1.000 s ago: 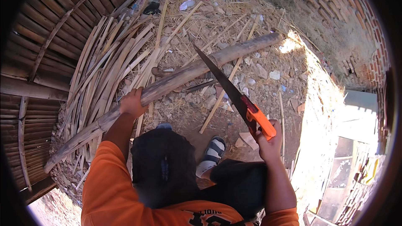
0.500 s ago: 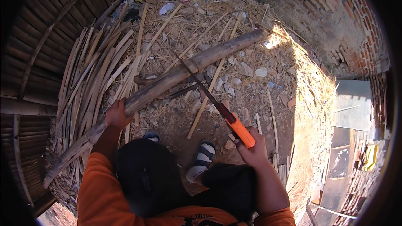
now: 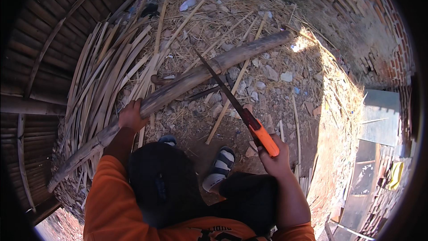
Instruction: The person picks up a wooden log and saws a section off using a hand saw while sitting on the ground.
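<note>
The right hand point(image 3: 275, 159) was clenched tight round the orange handle of a saw point(image 3: 236, 107), its grip wrapped fully about it, and the dark blade ran up and to the left from the fist until its far part lay across the pole point(image 3: 187, 85), touching it near the middle of its length. The left hand point(image 3: 132, 115) gripped the same pole lower down, fingers curled over the top of it, pinning it. The pole was a long, thick, grey-brown bamboo length lying aslant over the ground, its upper end toward the sunlit patch at the right and its lower end reaching down past the left arm toward the wall point(image 3: 40, 62) of slats. Beside and under its lower half lay a heap of split strips point(image 3: 102, 76), pale and curved, fanned along that wall. Loose sticks point(image 3: 232, 93), stones and dry straw littered the dirt under the blade. A sandalled foot point(image 3: 218, 169) stood on the dirt just below the saw, between the two arms, and dark trousers and orange sleeves filled the lower edge. A brick wall point(image 3: 356, 22) curved round at the upper right
</note>
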